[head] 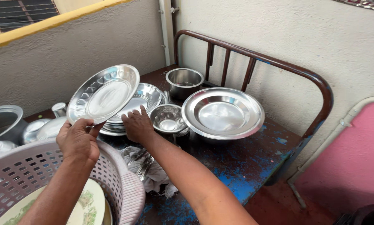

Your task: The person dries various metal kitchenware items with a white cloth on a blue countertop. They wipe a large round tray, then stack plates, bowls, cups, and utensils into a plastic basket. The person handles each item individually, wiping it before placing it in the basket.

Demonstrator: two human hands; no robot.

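A steel plate point(103, 94) is held tilted above the stack of plates point(139, 102) on the table point(245, 166), left hand point(77, 139) fingers clamped on its rim. The right hand point(137, 124), fingers loosely spread, rests at the stack. Several bowls are already laid out; a patterned plate point(85, 206) remains in the basket point(37, 166).

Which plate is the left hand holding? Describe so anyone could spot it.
On the worn blue table, a stack of steel plates sits left of the big bowl. The held plate is tilted above that stack in the left hand, the only one lifted.

My right hand point(137, 125) covers part of the plate stack point(142, 100); the basket point(37, 166) and printed plate point(85, 206) run off the bottom edge; the large pot point(1, 121) is cut off at left.
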